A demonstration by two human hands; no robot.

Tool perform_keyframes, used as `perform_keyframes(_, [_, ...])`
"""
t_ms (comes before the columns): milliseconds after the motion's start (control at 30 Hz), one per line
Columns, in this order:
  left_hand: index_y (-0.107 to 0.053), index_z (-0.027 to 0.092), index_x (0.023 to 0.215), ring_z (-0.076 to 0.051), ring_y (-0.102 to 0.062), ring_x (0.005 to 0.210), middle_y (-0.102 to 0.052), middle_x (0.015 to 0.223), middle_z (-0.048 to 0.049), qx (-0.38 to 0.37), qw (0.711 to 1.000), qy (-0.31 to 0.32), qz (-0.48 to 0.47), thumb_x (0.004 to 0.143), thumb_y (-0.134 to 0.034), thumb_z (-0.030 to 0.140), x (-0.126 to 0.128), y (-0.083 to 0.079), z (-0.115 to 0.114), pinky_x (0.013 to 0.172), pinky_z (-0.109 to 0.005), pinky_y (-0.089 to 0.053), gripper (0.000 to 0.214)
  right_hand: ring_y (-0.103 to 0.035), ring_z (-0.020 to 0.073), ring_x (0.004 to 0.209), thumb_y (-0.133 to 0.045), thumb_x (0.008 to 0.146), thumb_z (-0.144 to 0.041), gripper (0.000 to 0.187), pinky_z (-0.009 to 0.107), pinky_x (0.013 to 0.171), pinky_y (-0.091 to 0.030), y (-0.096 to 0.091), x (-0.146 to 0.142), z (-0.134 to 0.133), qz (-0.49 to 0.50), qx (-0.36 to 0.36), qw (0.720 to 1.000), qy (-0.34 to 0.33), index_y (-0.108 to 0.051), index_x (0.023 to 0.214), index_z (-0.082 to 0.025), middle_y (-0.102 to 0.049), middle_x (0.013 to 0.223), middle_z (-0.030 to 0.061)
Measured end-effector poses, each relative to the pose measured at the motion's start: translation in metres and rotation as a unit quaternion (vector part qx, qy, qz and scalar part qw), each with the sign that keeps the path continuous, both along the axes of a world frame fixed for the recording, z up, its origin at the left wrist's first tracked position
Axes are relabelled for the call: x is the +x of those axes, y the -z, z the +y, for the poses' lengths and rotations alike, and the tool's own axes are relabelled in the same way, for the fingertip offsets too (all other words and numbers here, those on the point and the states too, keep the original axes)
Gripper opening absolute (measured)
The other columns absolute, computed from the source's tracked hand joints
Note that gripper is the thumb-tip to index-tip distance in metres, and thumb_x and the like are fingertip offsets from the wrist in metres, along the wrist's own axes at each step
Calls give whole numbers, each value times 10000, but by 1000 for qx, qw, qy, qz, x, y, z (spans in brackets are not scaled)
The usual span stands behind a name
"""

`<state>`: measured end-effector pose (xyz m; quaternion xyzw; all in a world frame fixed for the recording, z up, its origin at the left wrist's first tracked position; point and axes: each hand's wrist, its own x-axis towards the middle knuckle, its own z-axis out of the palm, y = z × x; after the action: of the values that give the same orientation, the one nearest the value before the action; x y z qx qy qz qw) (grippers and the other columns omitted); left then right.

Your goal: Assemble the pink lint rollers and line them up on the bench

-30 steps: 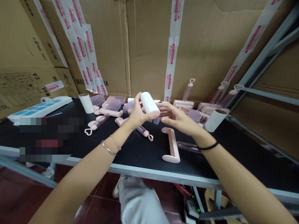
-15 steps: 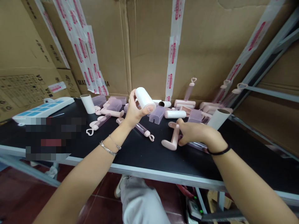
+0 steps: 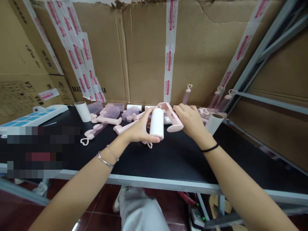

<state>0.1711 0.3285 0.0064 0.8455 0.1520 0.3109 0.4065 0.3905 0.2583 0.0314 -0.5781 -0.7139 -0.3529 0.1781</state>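
Observation:
My left hand (image 3: pixel 138 128) is closed round a white lint roll (image 3: pixel 157 123), held nearly upright above the black table (image 3: pixel 168 157). My right hand (image 3: pixel 190 120) grips a pink roller frame (image 3: pixel 171 117) and holds it right beside the roll's top end. The frame's bracket angles up to the left, close to the roll. Both hands hover over the middle of the table, a little above its surface.
Several pink handles with heart ends (image 3: pixel 92 133), clear purple covers (image 3: pixel 112 111) and white rolls (image 3: pixel 82 110) lie along the back of the table. Cardboard boxes (image 3: pixel 144 51) with pink-printed tape stand behind. A white and blue tray (image 3: pixel 33 116) lies at left, a metal rack (image 3: pixel 264 96) at right.
My right hand picked the pink frame up off the table and brought it to the roll. My left hand turned the roll upright and lowered it. The view tilted slightly.

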Motion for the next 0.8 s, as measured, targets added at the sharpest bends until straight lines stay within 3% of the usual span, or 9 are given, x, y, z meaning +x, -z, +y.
perform_keyframes(233, [-144,271,1448,-352,-403,1301,-301,1457,-153,-1,1000,-3,-25,547,-830,388,4,0,-8,1005,-492,-430,1139,-549,207,781,-444,905,-198,84,319,749,-286,15,-5,10,5,-9,999,-51,-526,912,-182,-634,834,53])
perform_keyframes(433, [-141,262,1437,-383,-300,1351,-144,1491,-168,6,995,-73,-68,462,-855,415,9,3,-7,1072,-547,-337,1218,-531,214,789,-465,912,-222,92,315,743,-294,14,-3,11,23,-1,998,-58,-550,912,-187,-626,843,53])
perform_keyframes(633, [-128,258,1436,-343,-424,1274,-281,1454,-161,-53,994,0,-94,528,-831,428,8,0,-8,1036,-507,-392,1161,-534,207,828,-387,958,-203,199,322,749,-284,19,-11,10,4,-3,998,-63,-577,904,-180,-645,864,62])
perform_keyframes(800, [-150,264,1454,-350,-415,1297,-268,1492,-157,-54,996,3,-73,538,-820,418,6,-4,-2,1018,-474,-429,1145,-542,216,881,-363,970,-227,228,340,782,-293,19,-13,12,19,-4,999,-42,-587,968,-178,-663,926,74])
